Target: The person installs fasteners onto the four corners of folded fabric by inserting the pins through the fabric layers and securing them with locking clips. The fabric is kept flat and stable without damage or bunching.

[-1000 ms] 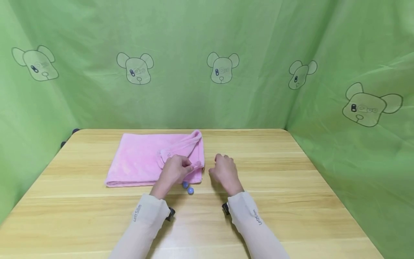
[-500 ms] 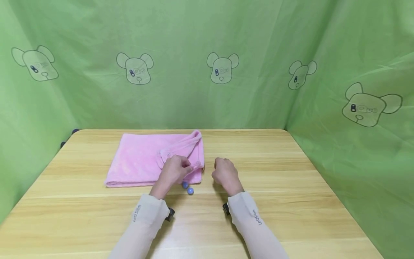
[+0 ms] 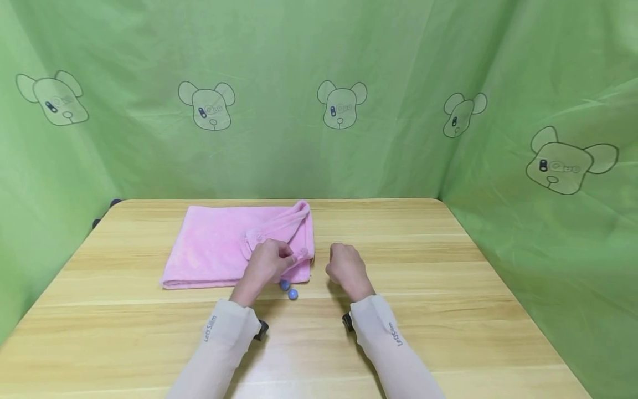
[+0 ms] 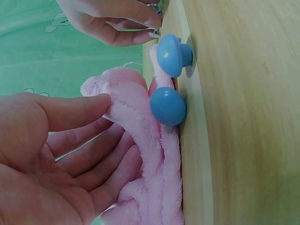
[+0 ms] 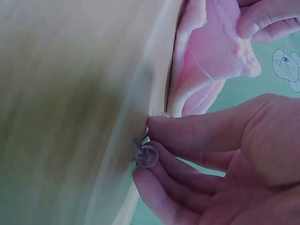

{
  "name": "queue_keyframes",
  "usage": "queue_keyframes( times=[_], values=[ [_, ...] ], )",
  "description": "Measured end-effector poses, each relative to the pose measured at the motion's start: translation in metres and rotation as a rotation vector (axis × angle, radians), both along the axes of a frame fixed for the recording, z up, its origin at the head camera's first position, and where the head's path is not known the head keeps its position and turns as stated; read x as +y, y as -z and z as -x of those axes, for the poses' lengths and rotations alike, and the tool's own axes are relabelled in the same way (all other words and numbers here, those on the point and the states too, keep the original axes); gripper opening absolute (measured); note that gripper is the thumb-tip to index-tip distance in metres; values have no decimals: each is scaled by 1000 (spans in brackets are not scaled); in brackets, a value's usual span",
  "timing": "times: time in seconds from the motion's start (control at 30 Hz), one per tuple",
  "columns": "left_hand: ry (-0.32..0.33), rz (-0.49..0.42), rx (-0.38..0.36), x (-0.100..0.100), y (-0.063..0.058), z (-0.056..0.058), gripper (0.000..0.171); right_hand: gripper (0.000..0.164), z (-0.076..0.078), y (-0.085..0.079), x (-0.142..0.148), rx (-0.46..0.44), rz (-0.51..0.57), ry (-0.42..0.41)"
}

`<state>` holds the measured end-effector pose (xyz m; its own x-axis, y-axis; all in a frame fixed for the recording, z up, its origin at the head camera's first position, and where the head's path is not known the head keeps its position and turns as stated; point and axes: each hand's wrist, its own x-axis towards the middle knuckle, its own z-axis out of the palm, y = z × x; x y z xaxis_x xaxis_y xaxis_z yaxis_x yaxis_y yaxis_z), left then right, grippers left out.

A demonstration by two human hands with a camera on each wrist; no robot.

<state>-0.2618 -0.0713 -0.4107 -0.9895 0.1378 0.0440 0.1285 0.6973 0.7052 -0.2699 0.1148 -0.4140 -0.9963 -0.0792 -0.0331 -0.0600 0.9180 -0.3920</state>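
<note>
A folded pink plush cloth (image 3: 214,244) lies on the table with its right end turned back. My left hand (image 3: 266,261) pinches the raised edge of that end between thumb and fingers. Just in front of the cloth sit two blue mushroom-shaped knobs, the nearer knob (image 3: 293,294) and the farther knob (image 3: 284,285). To the right of the cloth, my right hand (image 3: 347,269) is low over the wood. In the right wrist view its curled fingertips hold a small clear plastic disc (image 5: 147,156); a second clear piece (image 5: 161,114) shows by the thumb tip.
The wooden table (image 3: 448,310) ends at a green curtain (image 3: 279,160) with bear-head outlines, which also hangs along both sides. Round clear spots (image 3: 259,238) show on the cloth's turned-back flap. A black strap device (image 3: 261,330) sits at the left wrist.
My right hand's fingers have curled in and drawn together near the table. The left hand stays on the cloth edge, and the blue knobs have not moved.
</note>
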Motion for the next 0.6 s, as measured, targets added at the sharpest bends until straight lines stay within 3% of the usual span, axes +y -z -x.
queue_keyframes(
  times=[0.6],
  values=[
    [5, 6, 11, -1, 1, 0, 11, 18, 1, 2, -3, -12, 9, -3]
  ],
)
